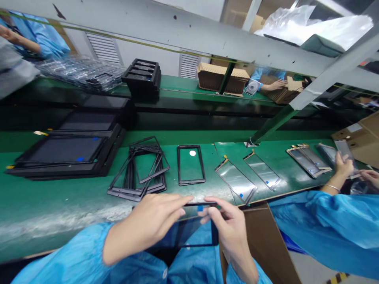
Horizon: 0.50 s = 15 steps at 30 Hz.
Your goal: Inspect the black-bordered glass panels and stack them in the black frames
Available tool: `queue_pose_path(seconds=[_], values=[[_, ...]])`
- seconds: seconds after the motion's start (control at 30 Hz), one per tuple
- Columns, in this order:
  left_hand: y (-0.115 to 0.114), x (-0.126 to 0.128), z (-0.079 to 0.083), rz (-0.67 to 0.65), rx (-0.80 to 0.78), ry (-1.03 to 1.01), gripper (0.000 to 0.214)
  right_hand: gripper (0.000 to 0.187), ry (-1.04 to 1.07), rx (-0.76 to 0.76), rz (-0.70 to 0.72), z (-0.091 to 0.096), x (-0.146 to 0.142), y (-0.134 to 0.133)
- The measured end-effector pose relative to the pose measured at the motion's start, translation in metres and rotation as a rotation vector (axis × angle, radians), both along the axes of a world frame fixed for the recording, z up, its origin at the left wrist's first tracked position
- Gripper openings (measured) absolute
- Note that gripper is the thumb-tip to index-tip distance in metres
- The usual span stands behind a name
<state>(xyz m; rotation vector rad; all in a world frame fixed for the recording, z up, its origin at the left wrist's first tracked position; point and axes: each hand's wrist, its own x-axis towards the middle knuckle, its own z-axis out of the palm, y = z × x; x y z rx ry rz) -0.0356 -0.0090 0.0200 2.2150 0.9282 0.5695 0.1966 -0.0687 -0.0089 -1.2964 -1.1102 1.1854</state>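
Low in front of me, at the edge of the bench, I hold a see-through touch screen panel (192,232) with a black border and a small blue tab near its far edge. My left hand (148,221) is closed over its far left part, fingers together along the edge; the panel's left end is hidden behind it. Thumb and fingers of my right hand (229,223) pinch the panel's far right corner. Just beyond my hands lie a black frame (179,165) with a white dot showing inside it, and a loose pile of black frames (137,191).
Stacked dark screens in trays (68,152) stand at left. Clear glass panels (237,179) with blue tabs lie at right, near a co-worker's hand (343,165). A slanting post (275,126) rises from the green bench (74,201). The shelf behind carries black trays (142,75) and cardboard dividers (222,77).
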Motion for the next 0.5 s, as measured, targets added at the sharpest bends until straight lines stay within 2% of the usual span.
queue_pose_path(seconds=[0.07,0.1,0.2,0.27,0.37,0.5], values=[[-0.004,0.006,-0.001,-0.012,-0.2,-0.068,0.039,0.043,0.081,-0.017,0.146,0.002,-0.005,0.007],[-0.005,0.008,-0.003,0.028,-0.313,-0.121,0.039,0.05,0.143,-0.047,0.179,0.002,-0.006,0.01],[-0.009,0.008,-0.013,0.258,-0.627,-0.349,0.042,0.054,0.288,-0.148,0.119,-0.008,-0.003,0.017],[-0.011,0.006,-0.02,0.384,-0.769,-0.502,0.048,0.051,0.294,-0.14,0.052,-0.018,0.001,0.02],[-0.014,0.004,-0.021,0.474,-0.85,-0.605,0.058,0.048,0.272,-0.115,0.011,-0.029,0.003,0.023],[-0.017,0.005,-0.014,0.499,-0.881,-0.633,0.064,0.052,0.223,-0.106,0.033,-0.024,0.0,0.022]])
